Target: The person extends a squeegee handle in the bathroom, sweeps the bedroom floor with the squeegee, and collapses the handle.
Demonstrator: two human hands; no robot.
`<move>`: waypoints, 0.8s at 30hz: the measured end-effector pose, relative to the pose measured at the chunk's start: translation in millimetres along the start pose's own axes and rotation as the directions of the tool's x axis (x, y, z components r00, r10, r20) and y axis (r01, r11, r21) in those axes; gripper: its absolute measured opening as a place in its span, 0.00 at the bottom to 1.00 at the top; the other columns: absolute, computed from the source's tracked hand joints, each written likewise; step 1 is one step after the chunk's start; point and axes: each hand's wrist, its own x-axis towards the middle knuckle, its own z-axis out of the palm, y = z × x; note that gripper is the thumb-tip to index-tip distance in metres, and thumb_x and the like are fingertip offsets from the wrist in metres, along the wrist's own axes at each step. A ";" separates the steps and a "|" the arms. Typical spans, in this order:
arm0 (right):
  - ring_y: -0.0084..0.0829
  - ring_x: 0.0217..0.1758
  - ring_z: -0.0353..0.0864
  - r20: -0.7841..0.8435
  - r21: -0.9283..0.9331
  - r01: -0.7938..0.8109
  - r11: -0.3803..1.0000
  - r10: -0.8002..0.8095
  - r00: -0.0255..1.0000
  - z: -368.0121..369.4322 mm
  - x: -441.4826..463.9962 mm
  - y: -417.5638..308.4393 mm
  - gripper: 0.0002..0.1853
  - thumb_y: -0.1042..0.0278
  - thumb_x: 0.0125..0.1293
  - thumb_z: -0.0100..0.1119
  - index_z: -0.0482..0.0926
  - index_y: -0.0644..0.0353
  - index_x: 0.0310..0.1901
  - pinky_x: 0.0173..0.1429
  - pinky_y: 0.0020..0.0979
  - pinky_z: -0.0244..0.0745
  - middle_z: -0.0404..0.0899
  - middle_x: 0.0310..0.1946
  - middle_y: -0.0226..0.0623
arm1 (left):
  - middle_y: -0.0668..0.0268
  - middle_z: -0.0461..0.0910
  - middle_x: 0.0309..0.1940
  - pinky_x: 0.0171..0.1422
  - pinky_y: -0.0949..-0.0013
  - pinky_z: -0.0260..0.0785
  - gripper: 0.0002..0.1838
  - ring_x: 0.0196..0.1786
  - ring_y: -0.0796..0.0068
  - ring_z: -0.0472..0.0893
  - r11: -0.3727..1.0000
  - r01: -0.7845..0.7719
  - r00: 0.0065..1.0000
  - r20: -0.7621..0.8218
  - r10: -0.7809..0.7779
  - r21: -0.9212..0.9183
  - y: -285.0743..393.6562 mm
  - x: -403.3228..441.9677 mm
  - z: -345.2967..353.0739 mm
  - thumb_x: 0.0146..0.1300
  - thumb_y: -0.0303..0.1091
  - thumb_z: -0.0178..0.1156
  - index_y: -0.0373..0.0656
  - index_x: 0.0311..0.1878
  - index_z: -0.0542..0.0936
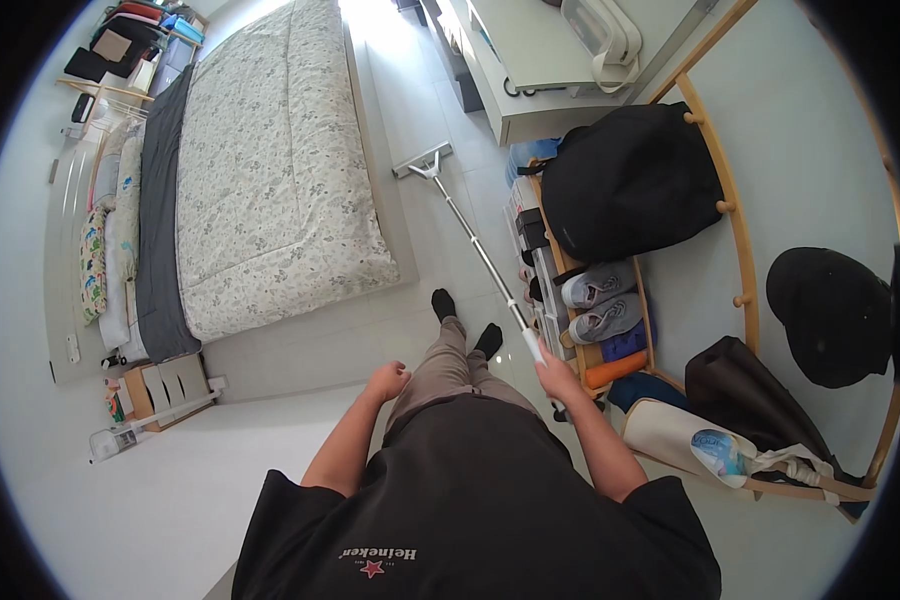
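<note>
The bed [280, 150], under a pale floral quilt with a dark grey band, is the largest thing and the landmark. To its right, across a strip of pale tiled floor [370, 325], a wooden rack [736, 235] stands against the wall. A white desk [532, 60] is also right of the bed, farther forward than the rack.

The mop [482, 252] slants over the floor between bed and rack. Its flat head [424, 161] is just beside the bed's right side, and its pole runs back toward the person, ending in a white grip section.

A black backpack [635, 185] hangs on the rack, well right of the bed. Farther right are a black cap [830, 316] and, nearer the person, a cream tote bag [665, 437]. Grey shoes [608, 318] rest on the rack's shelf below the backpack.

The right hand [557, 378], right of the bed and beside the shelf, is closed around the mop's white grip section. The left hand [390, 380], nearer the person than the bed's near edge, has its fingers curled in beside the trousers [435, 372]; whether it is fully closed, I cannot tell.
</note>
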 end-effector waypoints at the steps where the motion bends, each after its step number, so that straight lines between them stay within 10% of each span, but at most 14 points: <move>1: 0.37 0.31 0.83 0.135 0.198 -0.106 0.974 0.080 0.988 -6.5 -12.4 -9.5 0.34 0.67 0.64 0.48 0.56 0.46 0.73 0.38 0.37 0.77 0.80 0.30 0.50 | 0.50 0.80 0.50 0.62 0.59 0.69 0.28 0.56 0.53 0.78 0.998 -0.017 1.000 0.010 0.017 -0.057 7.0 3.1 0.5 0.58 0.42 0.58 0.38 0.60 0.74; 4: 0.19 0.24 0.73 0.160 0.463 0.115 0.879 -0.210 0.964 -9.0 -57.2 -18.0 0.36 0.76 0.59 0.49 0.61 0.44 0.72 0.26 0.24 0.73 0.75 0.35 0.35 | 0.49 0.70 0.62 0.67 0.58 0.65 0.40 0.64 0.49 0.71 0.946 -0.324 0.933 -0.178 0.313 -0.035 52.7 13.5 -0.2 0.53 0.35 0.63 0.41 0.70 0.59; 6: 0.20 0.25 0.71 0.216 0.636 0.001 0.772 -0.179 0.960 -24.7 -82.3 -47.4 0.37 0.80 0.53 0.51 0.67 0.47 0.69 0.27 0.23 0.73 0.72 0.40 0.32 | 0.50 0.62 0.68 0.70 0.56 0.62 0.48 0.69 0.45 0.63 0.831 -0.552 0.787 -0.290 0.545 0.065 101.8 25.7 -11.7 0.49 0.31 0.66 0.43 0.73 0.53; 11: 0.22 0.37 0.71 -0.080 0.815 0.309 0.490 -0.433 0.898 -55.7 -92.6 -112.8 0.33 0.78 0.51 0.59 0.68 0.53 0.63 0.43 0.24 0.72 0.66 0.39 0.32 | 0.55 0.58 0.72 0.73 0.50 0.57 0.50 0.74 0.39 0.52 0.633 -0.744 0.557 -0.323 0.765 0.215 226.5 67.4 -58.9 0.46 0.35 0.69 0.47 0.73 0.55; 13: 0.23 0.43 0.69 -0.316 0.744 0.549 0.381 -0.524 0.791 -60.1 -84.5 -133.6 0.36 0.77 0.52 0.63 0.63 0.53 0.65 0.51 0.27 0.68 0.66 0.39 0.31 | 0.52 0.71 0.61 0.71 0.49 0.58 0.30 0.68 0.43 0.64 0.578 -0.762 0.479 -0.346 0.807 0.291 251.0 114.5 -68.8 0.51 0.40 0.68 0.43 0.58 0.74; 16: 0.27 0.43 0.71 -0.727 0.193 0.701 0.686 -0.379 0.572 -63.5 -59.2 -179.6 0.14 0.79 0.55 0.63 0.73 0.58 0.43 0.51 0.29 0.68 0.69 0.39 0.35 | 0.55 0.80 0.43 0.68 0.50 0.62 0.15 0.57 0.49 0.74 0.657 -0.646 0.664 -0.139 0.735 0.388 280.5 117.2 -105.4 0.57 0.44 0.64 0.41 0.35 0.80; 17: 0.27 0.43 0.71 -0.731 0.196 0.697 0.689 -0.371 0.573 -61.8 -56.6 -188.6 0.14 0.79 0.55 0.63 0.73 0.58 0.43 0.51 0.29 0.68 0.69 0.39 0.35 | 0.57 0.78 0.31 0.61 0.52 0.66 0.19 0.45 0.53 0.78 0.610 -0.728 0.551 -0.264 0.792 0.312 268.9 126.1 -96.5 0.60 0.46 0.61 0.40 0.23 0.77; 19: 0.31 0.39 0.74 -0.803 0.032 0.885 0.464 -0.515 0.299 -63.5 -53.4 -206.7 0.08 0.81 0.56 0.60 0.72 0.61 0.33 0.50 0.32 0.70 0.73 0.36 0.38 | 0.56 0.77 0.29 0.54 0.53 0.68 0.18 0.42 0.52 0.77 0.599 -0.750 0.527 -0.295 0.797 0.281 262.5 114.3 -95.8 0.59 0.45 0.62 0.40 0.22 0.76; 24: 0.32 0.29 0.74 -0.815 0.185 0.963 0.194 -0.517 0.260 -65.9 -101.1 -182.9 0.08 0.84 0.56 0.55 0.67 0.62 0.26 0.48 0.41 0.73 0.74 0.24 0.36 | 0.56 0.75 0.22 0.41 0.54 0.68 0.16 0.35 0.50 0.77 0.438 -0.879 0.380 -0.279 0.882 0.189 260.3 61.2 -55.2 0.54 0.40 0.66 0.40 0.20 0.74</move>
